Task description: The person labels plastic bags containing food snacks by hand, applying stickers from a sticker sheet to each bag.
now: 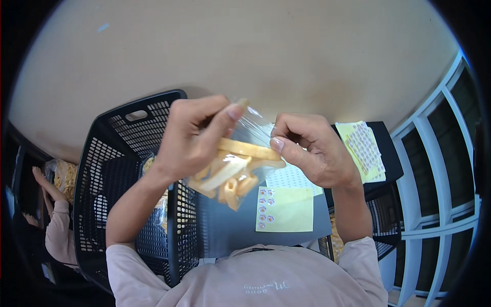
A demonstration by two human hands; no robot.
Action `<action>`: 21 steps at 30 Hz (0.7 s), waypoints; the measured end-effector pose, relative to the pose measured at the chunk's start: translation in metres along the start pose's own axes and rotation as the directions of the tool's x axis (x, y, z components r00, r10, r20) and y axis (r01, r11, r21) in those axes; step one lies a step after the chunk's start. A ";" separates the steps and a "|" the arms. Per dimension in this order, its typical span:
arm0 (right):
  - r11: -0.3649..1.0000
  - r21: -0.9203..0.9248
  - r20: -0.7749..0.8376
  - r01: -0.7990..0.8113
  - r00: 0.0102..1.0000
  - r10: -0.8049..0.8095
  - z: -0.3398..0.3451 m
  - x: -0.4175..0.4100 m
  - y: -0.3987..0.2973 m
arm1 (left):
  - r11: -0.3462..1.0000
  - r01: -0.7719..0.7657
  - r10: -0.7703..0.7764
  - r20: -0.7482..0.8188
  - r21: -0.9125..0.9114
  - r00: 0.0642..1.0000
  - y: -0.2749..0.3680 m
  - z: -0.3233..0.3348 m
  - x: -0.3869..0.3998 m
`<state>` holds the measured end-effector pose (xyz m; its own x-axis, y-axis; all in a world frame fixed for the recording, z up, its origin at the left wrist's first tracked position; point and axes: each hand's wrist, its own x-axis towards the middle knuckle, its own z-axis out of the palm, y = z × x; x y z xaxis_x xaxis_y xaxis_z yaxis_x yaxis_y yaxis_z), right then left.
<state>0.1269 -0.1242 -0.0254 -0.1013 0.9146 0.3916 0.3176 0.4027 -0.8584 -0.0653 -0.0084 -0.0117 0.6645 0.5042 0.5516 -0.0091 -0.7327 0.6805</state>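
Note:
A clear plastic bag [230, 176] of pale yellow, stick-shaped snack pieces hangs between my hands above the dark table [226, 234]. My left hand [199, 134] pinches the bag's upper left side, its thumb and finger closed on the film. The fingertips of my right hand [310, 146] grip the gathered film at the upper right, which is stretched between both hands. Below the bag, a yellow sheet [289, 211] with round stickers in its left columns lies on the table. A whiter sticker sheet [289, 178] is partly under it.
A large black plastic basket [176, 230] with bagged snacks stands at my left. More sticker sheets [362, 149] lie on a dark surface at the right, above another basket [383, 218]. A wall rises ahead. At the far left, a person's arm [57, 230] is near a bag of snacks [65, 178].

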 end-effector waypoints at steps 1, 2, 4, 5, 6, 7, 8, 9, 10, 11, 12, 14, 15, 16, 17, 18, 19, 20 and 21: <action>0.998 -0.046 0.005 0.032 0.999 -0.032 -0.003 -0.001 0.000 | 1.000 -0.004 0.004 0.000 -0.012 1.000 -0.003 -0.002 0.001; 0.997 -0.063 0.004 0.040 0.999 -0.040 -0.006 -0.003 0.002 | 1.000 0.007 -0.007 0.018 0.001 1.000 -0.004 -0.002 0.002; 0.998 -0.063 -0.015 0.000 1.000 -0.001 -0.010 -0.009 0.001 | 1.000 0.015 -0.015 0.044 -0.018 0.999 -0.007 0.001 0.006; 0.998 -0.058 -0.028 -0.027 0.999 0.025 -0.013 -0.013 0.001 | 0.999 0.022 -0.020 0.063 -0.024 0.998 -0.008 0.003 0.007; 0.997 -0.069 -0.044 -0.021 0.999 0.018 -0.017 -0.018 0.005 | 1.000 0.001 0.000 0.084 -0.008 0.996 -0.005 0.003 0.008; 0.997 -0.072 -0.053 -0.032 0.998 0.028 -0.021 -0.022 0.007 | 1.000 0.000 0.001 0.093 -0.019 0.996 -0.004 0.003 0.009; 0.997 -0.083 -0.075 0.001 0.997 -0.008 -0.025 -0.026 0.009 | 0.999 0.035 -0.028 0.156 -0.038 0.987 -0.003 0.003 0.010; 0.995 -0.090 -0.091 0.034 0.995 -0.043 -0.029 -0.030 0.011 | 0.996 0.075 -0.062 0.216 -0.052 0.975 -0.002 0.005 0.009; 0.998 -0.063 -0.098 0.023 0.995 -0.029 -0.033 -0.035 0.013 | 0.998 0.052 -0.042 0.253 -0.035 0.967 -0.001 0.006 0.012; 0.998 -0.062 -0.103 0.011 0.995 -0.018 -0.037 -0.038 0.014 | 0.997 0.057 -0.044 0.260 -0.043 0.965 -0.003 0.008 0.014; 0.998 -0.065 -0.128 0.004 0.992 -0.012 -0.039 -0.041 0.014 | 0.996 0.052 -0.030 0.309 -0.066 0.951 -0.003 0.010 0.017; 0.999 -0.041 -0.193 -0.023 0.981 0.015 -0.042 -0.046 0.018 | 0.994 0.053 -0.014 0.365 -0.095 0.931 -0.007 0.016 0.023; 0.999 -0.039 -0.199 -0.034 0.980 0.026 -0.040 -0.050 0.024 | 0.986 0.107 -0.042 0.429 -0.129 0.903 -0.011 0.019 0.026; 1.000 0.007 -0.308 -0.022 0.951 0.023 -0.036 -0.053 0.032 | 0.974 0.162 -0.065 0.491 -0.158 0.869 -0.015 0.022 0.029; 0.999 0.049 -0.414 -0.004 0.910 0.024 -0.033 -0.057 0.040 | 0.972 0.167 -0.065 0.499 -0.162 0.864 -0.021 0.029 0.032; 0.999 0.005 -0.481 -0.047 0.875 0.044 -0.030 -0.062 0.045 | 0.973 0.172 -0.070 0.515 -0.152 0.854 -0.028 0.036 0.035; 0.999 0.013 -0.478 -0.050 0.877 0.050 -0.025 -0.069 0.056 | 0.974 0.178 -0.079 0.527 -0.140 0.846 -0.031 0.042 0.037; 0.992 0.096 -0.581 -0.084 0.805 0.124 -0.020 -0.079 0.071 | 0.968 0.234 -0.148 0.539 -0.095 0.829 -0.029 0.042 0.041; 0.979 0.174 -0.671 -0.109 0.714 0.199 -0.017 -0.091 0.087 | 0.967 0.234 -0.146 0.540 -0.098 0.829 -0.035 0.046 0.044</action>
<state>0.1796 -0.1731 -0.1307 0.6236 0.7079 0.3316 0.1581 0.3011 -0.9404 -0.0014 0.0184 -0.0332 0.9557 0.2778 0.0973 0.0738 -0.5461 0.8345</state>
